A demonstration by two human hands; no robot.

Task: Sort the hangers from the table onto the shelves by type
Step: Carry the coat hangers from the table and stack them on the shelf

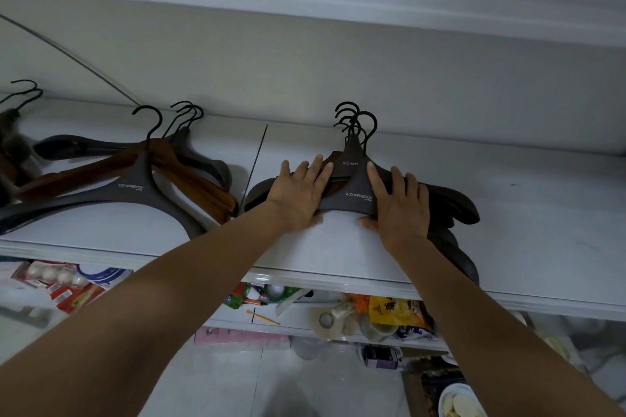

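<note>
The left hand (299,195) and right hand (398,205) are pressing flat, fingers straight, on the grey hanger stack (354,183) lying on the top shelf (525,213) (thumbs are bracing its near edge). Pushing evenly is probably what is keeping the hooks aligned.

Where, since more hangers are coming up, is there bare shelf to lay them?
The widest bare shelf lies right of the hanger stack under the left hand and right hand, running to the frame's edge. Only a narrow gap separates that stack from the mixed hanger pile to its left; that side is crowded.
</note>
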